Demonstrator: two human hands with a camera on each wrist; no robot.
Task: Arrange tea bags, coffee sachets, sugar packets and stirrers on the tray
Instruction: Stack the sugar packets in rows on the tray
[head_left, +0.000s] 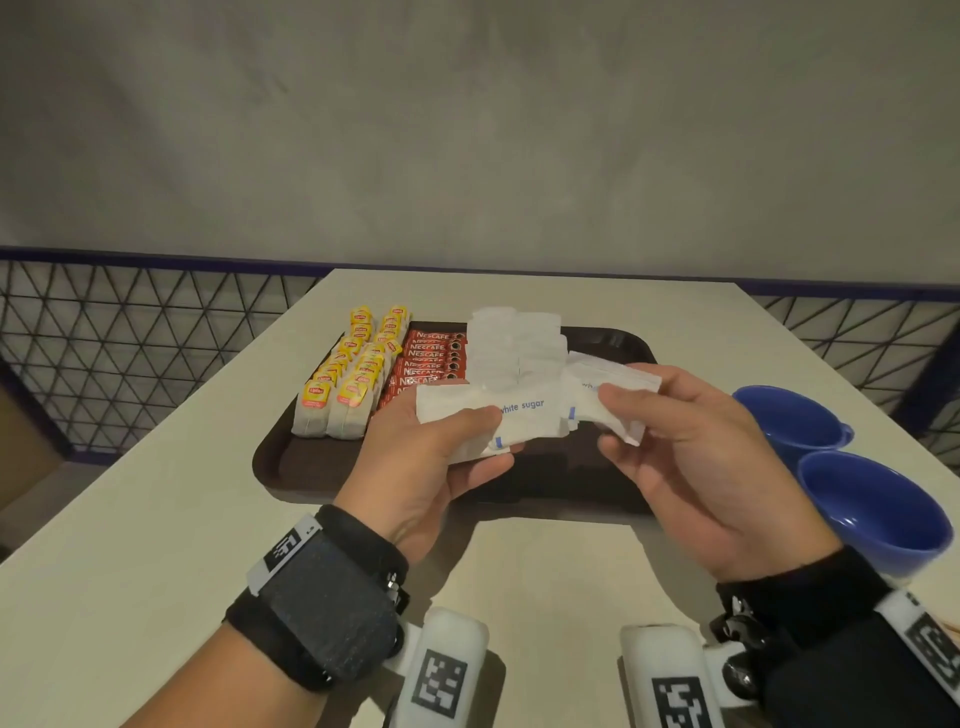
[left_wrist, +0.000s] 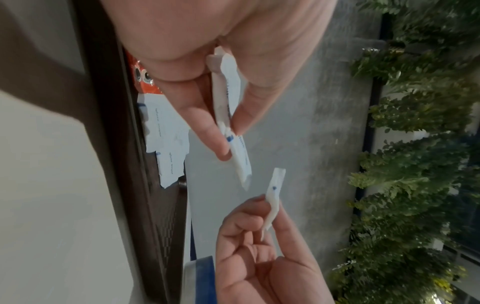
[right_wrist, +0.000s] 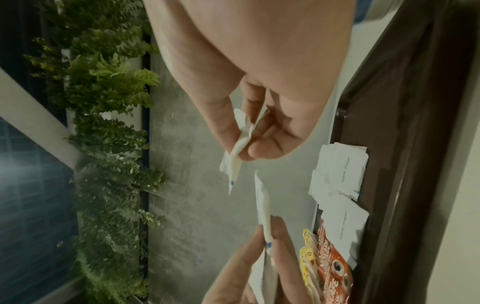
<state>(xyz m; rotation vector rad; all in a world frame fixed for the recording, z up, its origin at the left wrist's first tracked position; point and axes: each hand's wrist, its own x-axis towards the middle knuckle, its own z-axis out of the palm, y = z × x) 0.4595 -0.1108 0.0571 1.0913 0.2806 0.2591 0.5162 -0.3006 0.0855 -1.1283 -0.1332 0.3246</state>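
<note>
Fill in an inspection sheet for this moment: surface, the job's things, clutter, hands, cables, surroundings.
Surface: pale table with a dark brown tray on it.
Job's things: tea bags in two rows at the tray's left; coffee sachets in a row beside them; sugar packets laid next along; no stirrers seen.
Clutter: two blue cups on the table, right of the tray.
Hands: left hand pinches a small stack of sugar packets over the tray; right hand pinches more sugar packets; the two bunches are apart in the wrist views.
Cables: nothing seen.
Surroundings: grey wall, wire-mesh railing, green plants.
</note>
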